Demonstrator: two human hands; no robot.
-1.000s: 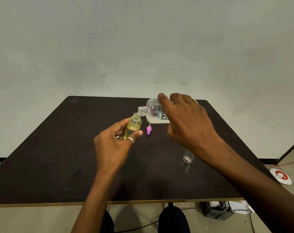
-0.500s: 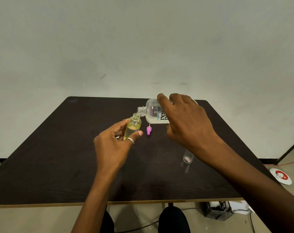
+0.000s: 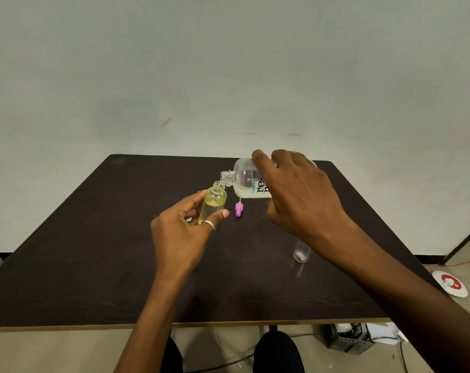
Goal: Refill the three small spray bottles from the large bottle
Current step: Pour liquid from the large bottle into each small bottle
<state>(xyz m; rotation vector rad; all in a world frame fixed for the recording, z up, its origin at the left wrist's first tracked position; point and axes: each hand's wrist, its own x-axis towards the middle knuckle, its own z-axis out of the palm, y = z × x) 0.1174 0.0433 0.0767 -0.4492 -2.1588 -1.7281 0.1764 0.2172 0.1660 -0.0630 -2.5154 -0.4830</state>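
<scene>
Yellowish liquid fills the small bottle (image 3: 213, 204) about as high as half a second ago, the left hand (image 3: 184, 232) still grasping it under the neck of the large bottle (image 3: 246, 179), which the right hand (image 3: 299, 193) keeps tilted above the table (image 3: 94, 251), so pouring likely continues.

Little change is observed across the interval. The small clear yellow-tinted plastic bottle (image 3: 213, 204) held in the left hand (image 3: 182, 232) is raised slightly towards the threaded neck of the large translucent white plastic bottle (image 3: 246, 179), which is tipped marginally further by the right hand (image 3: 298, 195).
</scene>
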